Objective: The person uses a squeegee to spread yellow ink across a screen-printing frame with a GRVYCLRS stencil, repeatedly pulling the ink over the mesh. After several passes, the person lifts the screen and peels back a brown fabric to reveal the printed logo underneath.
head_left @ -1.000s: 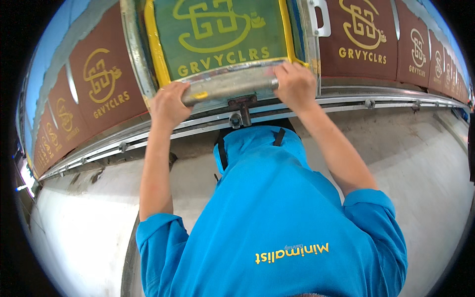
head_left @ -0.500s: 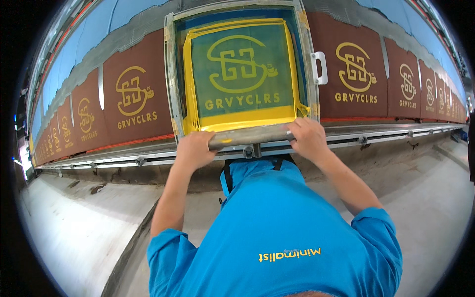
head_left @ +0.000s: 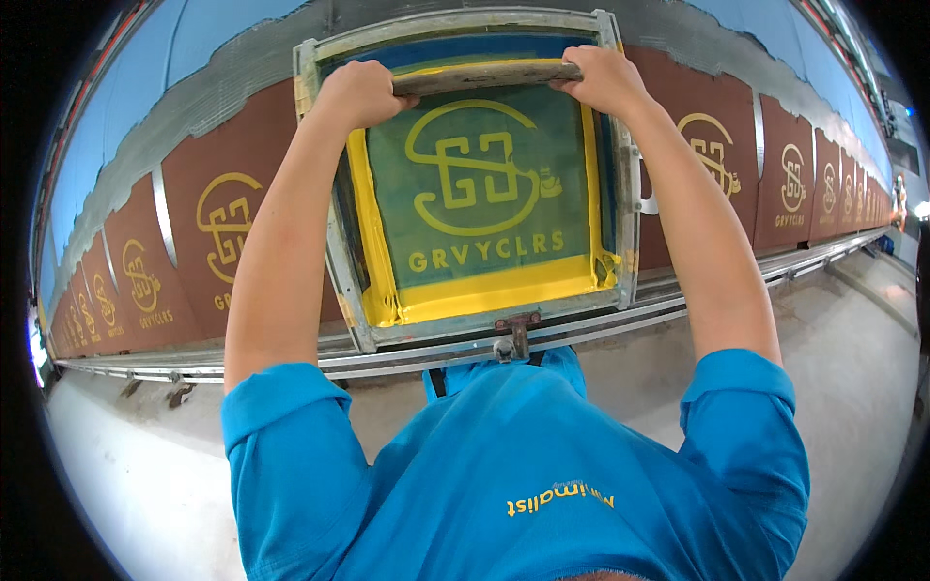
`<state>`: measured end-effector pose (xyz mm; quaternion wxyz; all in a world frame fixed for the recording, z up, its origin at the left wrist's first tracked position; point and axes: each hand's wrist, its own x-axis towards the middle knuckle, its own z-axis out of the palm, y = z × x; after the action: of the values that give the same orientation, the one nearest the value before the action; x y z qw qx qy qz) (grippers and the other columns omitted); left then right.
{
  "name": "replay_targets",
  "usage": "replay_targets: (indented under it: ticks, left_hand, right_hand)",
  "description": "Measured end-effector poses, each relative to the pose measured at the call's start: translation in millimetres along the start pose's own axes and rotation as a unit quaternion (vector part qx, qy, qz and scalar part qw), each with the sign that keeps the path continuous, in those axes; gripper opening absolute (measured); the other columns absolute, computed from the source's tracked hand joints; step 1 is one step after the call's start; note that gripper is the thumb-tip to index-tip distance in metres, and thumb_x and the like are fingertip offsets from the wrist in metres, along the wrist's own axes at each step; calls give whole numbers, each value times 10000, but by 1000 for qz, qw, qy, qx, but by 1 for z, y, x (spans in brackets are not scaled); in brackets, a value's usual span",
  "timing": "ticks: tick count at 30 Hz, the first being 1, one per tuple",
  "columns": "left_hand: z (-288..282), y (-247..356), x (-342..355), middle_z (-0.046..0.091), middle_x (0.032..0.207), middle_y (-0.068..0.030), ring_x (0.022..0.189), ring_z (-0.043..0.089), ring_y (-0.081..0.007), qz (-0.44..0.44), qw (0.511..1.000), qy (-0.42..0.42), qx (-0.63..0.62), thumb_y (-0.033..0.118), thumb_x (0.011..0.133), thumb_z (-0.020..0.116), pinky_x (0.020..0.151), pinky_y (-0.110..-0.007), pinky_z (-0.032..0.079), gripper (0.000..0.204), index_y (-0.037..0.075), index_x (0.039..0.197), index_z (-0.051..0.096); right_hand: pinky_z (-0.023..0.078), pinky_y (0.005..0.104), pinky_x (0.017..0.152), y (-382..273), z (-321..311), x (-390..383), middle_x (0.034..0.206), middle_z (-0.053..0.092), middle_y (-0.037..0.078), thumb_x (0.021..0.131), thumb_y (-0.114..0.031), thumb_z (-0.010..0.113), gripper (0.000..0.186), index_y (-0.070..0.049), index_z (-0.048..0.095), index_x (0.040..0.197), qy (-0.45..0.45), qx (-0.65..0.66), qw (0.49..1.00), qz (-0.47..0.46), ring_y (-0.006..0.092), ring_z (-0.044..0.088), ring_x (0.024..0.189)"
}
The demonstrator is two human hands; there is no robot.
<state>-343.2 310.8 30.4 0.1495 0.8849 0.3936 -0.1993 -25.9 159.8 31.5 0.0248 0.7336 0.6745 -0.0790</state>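
Both my arms reach forward over a screen printing frame. A squeegee with a long worn handle lies across the far part of its mesh. My left hand is closed round the handle's left end, and my right hand grips the right end. Green mesh with a looping emblem and lettering shows between my arms. Yellow ink forms a thick band along the near side of the mesh and strips up both sides. The squeegee's blade is hidden beneath the handle.
Brown fabric panels with yellow prints run along the table on both sides. A metal rail follows the near edge, with a clamp at the frame. A white handle sticks out on the frame's right, partly behind my forearm. Pale floor lies below.
My hands have carried the squeegee from the near side of the frame to its far side. The near ink band and the clamp are now uncovered. My view has shifted slightly.
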Motion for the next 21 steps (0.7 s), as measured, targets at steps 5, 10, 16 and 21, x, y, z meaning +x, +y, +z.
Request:
replay_targets:
  ticks: [5, 10, 16, 21]
  left_hand:
    - [-27, 5, -39, 773, 962, -136, 963, 721, -374, 21, 998, 61, 29, 586, 881, 721, 857, -491, 577, 530, 69, 964, 807]
    - [-38, -9, -41, 741, 851, -163, 889, 704, -398, 38, 996, 77, -2, 590, 871, 745, 792, -510, 553, 514, 89, 980, 791]
    - [-26, -9, -72, 768, 895, -125, 900, 721, -354, 19, 995, 89, -27, 538, 873, 735, 821, -480, 569, 421, 132, 961, 805]
    - [-13, 4, -132, 766, 948, -137, 934, 717, -362, -37, 994, 48, -88, 386, 831, 805, 837, -471, 556, 348, 141, 1077, 780]
  right_hand:
    - [596, 466, 803, -25, -32, -18, 969, 752, 79, 782, -503, 844, 390, -151, 765, 931, 4, -27, 999, 21, 288, 733, 974]
    - [576, 475, 825, -30, -59, -16, 937, 758, 142, 714, -542, 858, 496, -92, 762, 898, 58, -26, 998, 8, 345, 730, 928]
    - [567, 476, 815, -51, -51, -42, 901, 734, 150, 679, -225, 802, 223, -93, 744, 849, 76, 19, 997, 7, 362, 713, 917]
    - [568, 465, 813, -75, -39, -88, 944, 731, 115, 717, -301, 835, 271, -109, 747, 887, 39, 63, 997, -21, 341, 706, 953]
